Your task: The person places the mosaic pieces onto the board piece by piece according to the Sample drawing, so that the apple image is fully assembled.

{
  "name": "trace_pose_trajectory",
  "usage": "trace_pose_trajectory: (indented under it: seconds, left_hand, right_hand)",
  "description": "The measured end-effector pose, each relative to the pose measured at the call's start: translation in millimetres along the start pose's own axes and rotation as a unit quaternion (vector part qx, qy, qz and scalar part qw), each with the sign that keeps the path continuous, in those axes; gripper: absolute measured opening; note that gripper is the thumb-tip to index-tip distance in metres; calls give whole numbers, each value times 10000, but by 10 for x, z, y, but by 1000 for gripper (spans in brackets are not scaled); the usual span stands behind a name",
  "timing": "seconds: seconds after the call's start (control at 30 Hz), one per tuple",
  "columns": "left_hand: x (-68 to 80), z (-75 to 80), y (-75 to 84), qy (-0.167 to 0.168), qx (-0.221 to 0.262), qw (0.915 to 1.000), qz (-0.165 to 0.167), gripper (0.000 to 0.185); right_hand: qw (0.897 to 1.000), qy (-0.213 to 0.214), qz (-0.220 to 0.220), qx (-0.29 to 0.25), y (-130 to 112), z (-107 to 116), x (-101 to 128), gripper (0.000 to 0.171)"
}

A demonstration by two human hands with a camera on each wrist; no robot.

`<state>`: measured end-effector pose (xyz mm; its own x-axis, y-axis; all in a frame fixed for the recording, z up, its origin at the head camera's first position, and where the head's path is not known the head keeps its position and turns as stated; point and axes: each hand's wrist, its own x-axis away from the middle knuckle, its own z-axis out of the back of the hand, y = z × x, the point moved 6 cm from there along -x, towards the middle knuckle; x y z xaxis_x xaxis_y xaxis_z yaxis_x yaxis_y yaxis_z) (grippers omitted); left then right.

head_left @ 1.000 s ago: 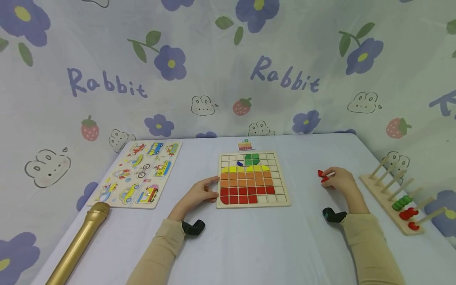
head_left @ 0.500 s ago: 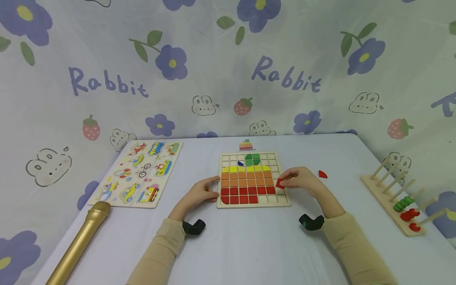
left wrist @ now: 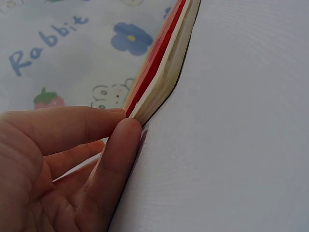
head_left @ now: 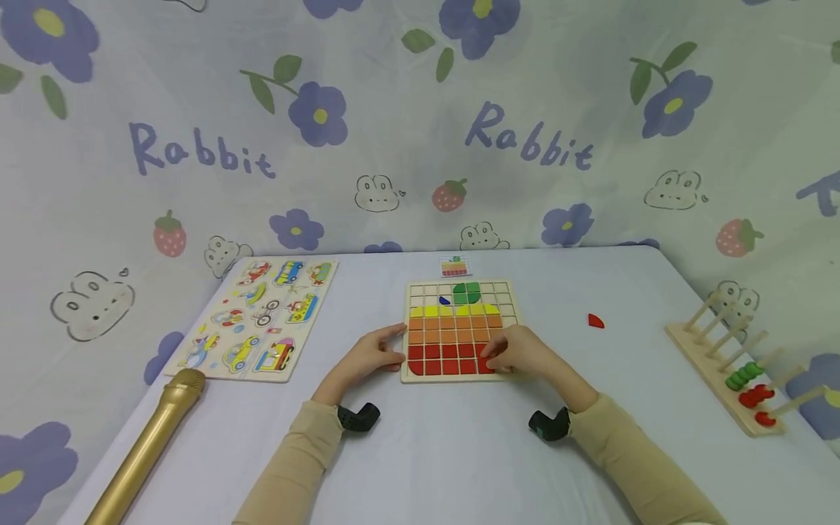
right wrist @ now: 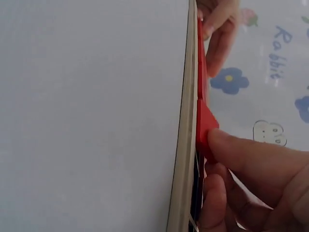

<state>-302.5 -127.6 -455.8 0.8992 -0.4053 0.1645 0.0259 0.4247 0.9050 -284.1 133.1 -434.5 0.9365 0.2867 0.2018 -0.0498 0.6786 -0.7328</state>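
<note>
A wooden grid board (head_left: 415,292) lies mid-table, laid with rows of red, orange and yellow tiles and a green shape near its top. My right hand (head_left: 521,351) is over its lower right part. Between thumb and fingers it pinches a red tile (right wrist: 205,128), tilted, with one edge down at the bottom row beside the laid red tiles. My left hand (head_left: 364,357) rests at the board's left side, the straight index finger and thumb (left wrist: 126,145) touching its edge. A loose red quarter-round piece (head_left: 596,321) lies right of the board.
A small picture card (head_left: 455,266) lies behind the board. To the left are a vehicle puzzle board (head_left: 246,332) and a gold microphone (head_left: 147,445). At the right stands a wooden peg rack (head_left: 715,379) with green and red beads. A printed cloth hangs behind the table.
My right hand has picked up a red tile at the right and carried it left to the board's bottom row. One red piece stays behind. My left hand has kept its place.
</note>
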Motion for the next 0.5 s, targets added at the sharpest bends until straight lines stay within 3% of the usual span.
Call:
trace_pose_trajectory:
  seconds: [0.13, 0.23, 0.33, 0.5]
  left_hand:
    - [-26, -5, -30, 12, -46, 10000, 50, 65]
    - [-30, -8, -30, -4, -47, 10000, 49, 65]
    - [-27, -9, -24, 0, -27, 10000, 39, 65]
    - [-20, 3, -33, 69, -23, 9999, 107, 65]
  right_hand:
    - [9999, 48, 74, 84, -12, -8, 6, 4]
    - [9996, 189, 222, 26, 34, 128, -1, 8]
    - [9978, 572, 273, -201, 162, 449, 36, 19]
    - [9890, 1341, -76, -613, 546, 1054, 210, 33]
